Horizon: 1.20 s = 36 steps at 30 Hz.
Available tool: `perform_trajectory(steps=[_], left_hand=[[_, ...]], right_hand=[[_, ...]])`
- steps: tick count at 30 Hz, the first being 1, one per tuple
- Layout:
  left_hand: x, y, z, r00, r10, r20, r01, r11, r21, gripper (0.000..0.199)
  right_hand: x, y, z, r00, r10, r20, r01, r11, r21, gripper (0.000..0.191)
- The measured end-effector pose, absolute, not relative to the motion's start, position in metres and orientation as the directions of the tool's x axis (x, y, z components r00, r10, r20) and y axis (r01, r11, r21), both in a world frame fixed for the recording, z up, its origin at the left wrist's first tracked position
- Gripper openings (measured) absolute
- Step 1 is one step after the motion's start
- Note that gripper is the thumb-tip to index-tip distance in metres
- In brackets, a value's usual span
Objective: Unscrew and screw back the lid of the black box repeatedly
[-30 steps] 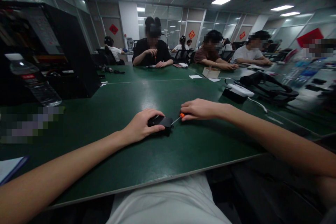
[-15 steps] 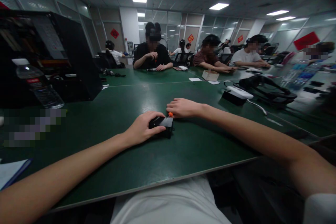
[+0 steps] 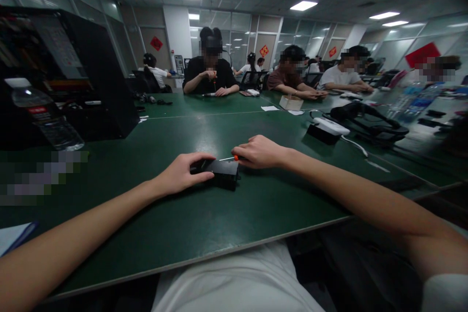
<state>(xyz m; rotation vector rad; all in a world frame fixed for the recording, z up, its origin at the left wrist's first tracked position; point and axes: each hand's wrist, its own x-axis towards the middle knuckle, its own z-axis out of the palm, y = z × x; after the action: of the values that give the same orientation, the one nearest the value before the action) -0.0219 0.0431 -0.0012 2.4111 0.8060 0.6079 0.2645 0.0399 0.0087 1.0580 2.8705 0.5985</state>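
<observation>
A small black box-shaped device rests on the green table, its top catching the light. My left hand grips its left end, the thumb on the near side and the fingers on the far side. Just beyond the box's right end, my right hand is closed around a screwdriver with an orange handle. Its thin bright shaft points left, nearly level, over the far edge of the box. Whether the tip touches the box I cannot tell.
A water bottle stands by a black open case at the left. On the right lie a white device with a cable and a black strapped headset. A small box sits farther back. Several people sit beyond.
My left hand has slid left along the box, uncovering more of its top. The screwdriver has tipped over, so its shaft now points left. My right hand has turned with it.
</observation>
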Motion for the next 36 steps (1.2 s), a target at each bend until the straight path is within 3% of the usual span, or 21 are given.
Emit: perform_trajectory(steps=[7, 13, 17, 24, 36], left_hand=[[-0.028, 0.051, -0.003, 0.705, 0.69, 0.164, 0.374, -0.558, 0.74, 0.051], [-0.027, 0.051, -0.006, 0.669, 0.724, 0.166, 0.375, -0.522, 0.766, 0.053], [-0.027, 0.049, -0.006, 0.657, 0.736, 0.164, 0.386, -0.515, 0.765, 0.055], [-0.027, 0.049, -0.007, 0.652, 0.734, 0.192, 0.369, -0.528, 0.765, 0.055], [-0.025, 0.048, -0.006, 0.652, 0.728, 0.212, 0.41, -0.574, 0.709, 0.055]], right_hand=[[0.259, 0.03, 0.009, -0.753, 0.638, 0.163, 0.632, 0.629, 0.453, 0.04], [0.25, 0.015, 0.019, -0.719, 0.662, 0.211, 0.654, 0.541, 0.53, 0.038], [0.244, 0.011, 0.017, -0.664, 0.724, 0.186, 0.709, 0.53, 0.466, 0.033], [0.243, 0.028, -0.004, -0.634, 0.77, 0.066, 0.771, 0.625, 0.123, 0.023], [0.277, 0.063, -0.002, -0.573, 0.819, 0.04, 0.802, 0.55, 0.232, 0.03]])
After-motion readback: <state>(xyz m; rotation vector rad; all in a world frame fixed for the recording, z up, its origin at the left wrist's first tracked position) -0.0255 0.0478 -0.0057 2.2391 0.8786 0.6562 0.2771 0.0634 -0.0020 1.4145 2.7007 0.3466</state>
